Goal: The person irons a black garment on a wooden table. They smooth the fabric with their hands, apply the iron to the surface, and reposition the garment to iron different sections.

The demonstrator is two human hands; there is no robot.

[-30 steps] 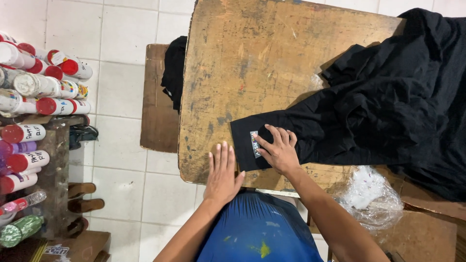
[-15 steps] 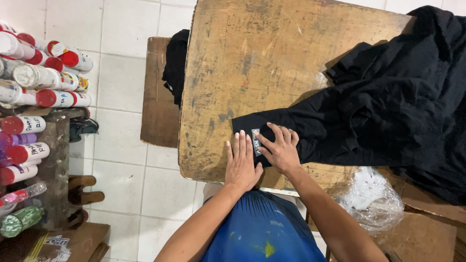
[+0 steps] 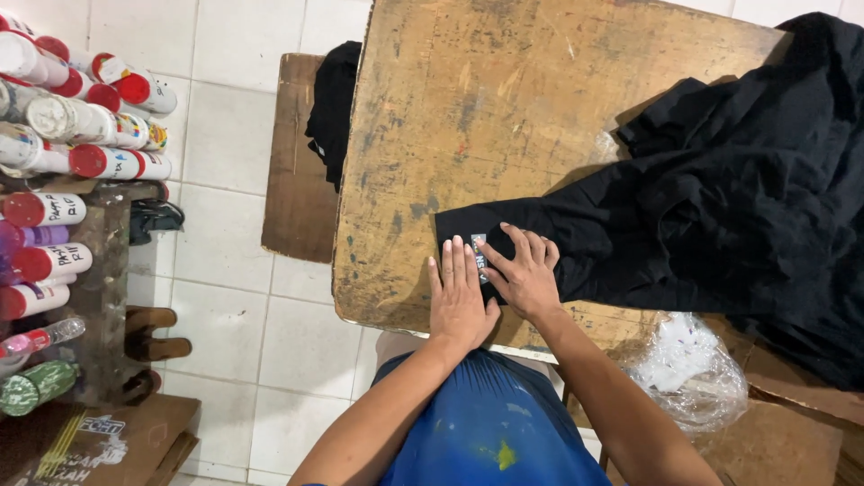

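Both hands are down flat on the black garment (image 3: 684,207), which lies spread over the right side of the scuffed wooden worktop (image 3: 468,117), its narrow end near the front edge. The left hand (image 3: 459,297) presses there with fingers straight and together, gripping nothing. The right hand (image 3: 526,270) lies just beside it, fingers splayed, touching a small pale label (image 3: 479,255) on the cloth. Left of the worktop, red-capped spray cans (image 3: 63,162) crowd a rack.
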